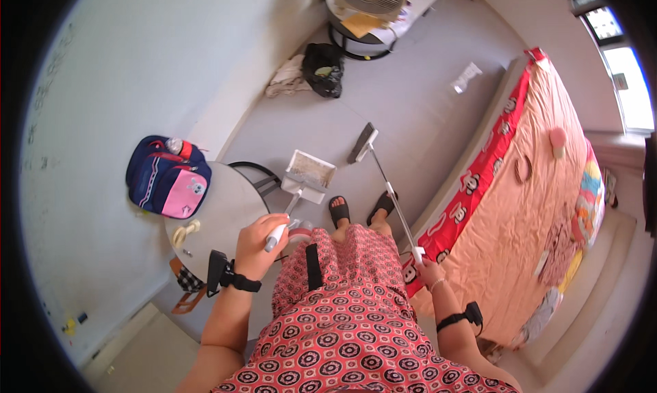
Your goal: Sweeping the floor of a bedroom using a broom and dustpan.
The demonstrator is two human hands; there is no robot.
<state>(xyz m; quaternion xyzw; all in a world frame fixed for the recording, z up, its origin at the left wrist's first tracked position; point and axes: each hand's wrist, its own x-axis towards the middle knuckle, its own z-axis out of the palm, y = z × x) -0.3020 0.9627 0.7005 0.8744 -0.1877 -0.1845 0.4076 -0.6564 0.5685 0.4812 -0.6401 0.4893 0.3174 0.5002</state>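
My left hand is closed round the white and grey handle of a dustpan. Its white-edged pan, with a greyish inside, hangs ahead of me to the left of my feet. In my right hand is the upper end of a long-handled broom, gripped at its white grip by the bed. The broom's dark grey head is at the floor, ahead of my sandals and right of the pan. A gap separates the broom head from the dustpan.
On the left, a round table bears a navy and pink backpack. A black plastic bag sits by the wall ahead. A bed with a peach sheet runs along the right. A clear plastic wrapper lies on the floor near it.
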